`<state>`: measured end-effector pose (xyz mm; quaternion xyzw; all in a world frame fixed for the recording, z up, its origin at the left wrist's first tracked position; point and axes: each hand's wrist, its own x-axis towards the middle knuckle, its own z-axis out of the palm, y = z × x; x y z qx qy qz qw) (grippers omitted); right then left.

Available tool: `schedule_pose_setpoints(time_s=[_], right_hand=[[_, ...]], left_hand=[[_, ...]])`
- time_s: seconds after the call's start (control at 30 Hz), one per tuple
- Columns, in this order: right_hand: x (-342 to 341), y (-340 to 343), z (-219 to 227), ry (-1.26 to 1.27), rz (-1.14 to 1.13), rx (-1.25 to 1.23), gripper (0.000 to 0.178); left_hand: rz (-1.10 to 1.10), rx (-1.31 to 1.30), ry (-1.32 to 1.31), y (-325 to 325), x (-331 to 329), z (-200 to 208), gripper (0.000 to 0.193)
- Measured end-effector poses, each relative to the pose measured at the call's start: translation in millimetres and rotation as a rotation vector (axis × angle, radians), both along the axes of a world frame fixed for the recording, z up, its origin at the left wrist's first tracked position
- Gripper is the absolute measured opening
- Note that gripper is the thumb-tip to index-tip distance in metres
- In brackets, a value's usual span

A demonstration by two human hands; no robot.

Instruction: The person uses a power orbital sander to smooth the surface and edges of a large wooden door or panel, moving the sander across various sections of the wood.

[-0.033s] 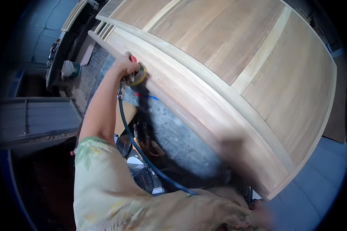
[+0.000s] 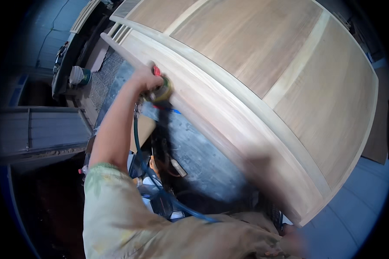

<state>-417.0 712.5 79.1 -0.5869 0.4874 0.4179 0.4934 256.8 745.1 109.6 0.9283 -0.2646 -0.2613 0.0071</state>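
Note:
My left hand (image 2: 146,81) is wrapped round an air sander (image 2: 163,91) with a red lever and a round yellow-green pad. The pad's edge meets the rounded front edge of a large pale wooden furniture piece (image 2: 233,47) with framed panels; motion blur hides the exact contact. A dark blue air hose (image 2: 136,131) runs from the sander down past my forearm to my body. At the lower right, my right hand (image 2: 293,241) is a blurred patch near the wood's near corner, its fingers unclear.
Below the wood lies a grey worktop (image 2: 203,151). Tools and boxes clutter the space under my left arm, with a cardboard piece (image 2: 142,129) beside them. A white and green bucket (image 2: 80,76) stands at the left. Blue floor (image 2: 345,203) shows at the right.
My left hand and the sander have shifted slightly right and down along the wood's front edge. The hose has swung a little with them.

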Motion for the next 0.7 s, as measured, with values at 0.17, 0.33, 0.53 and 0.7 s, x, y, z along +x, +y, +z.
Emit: schedule_pose_setpoints(time_s=[0.17, 0.33, 0.53, 0.7], right_hand=[[30.6, -17.6, -4.0, -0.057, 0.222, 0.098, 0.020], [60.4, -40.9, -9.0, -0.166, 0.454, 0.136, 0.020], [97.9, -56.9, -19.9, -0.430, 0.750, 0.157, 0.019], [176.7, -74.0, -8.8, -0.709, 0.605, -0.273, 0.012]], left_hand=[[-0.332, -0.106, 0.051, 4.9, -68.5, 2.5, 0.057], [0.074, -0.040, -0.120, 16.4, 54.0, 3.4, 0.064], [-0.178, -0.251, -0.136, 36.2, -7.4, -19.0, 0.062], [-0.287, -0.257, -0.028, 22.5, -69.0, -10.8, 0.060]])
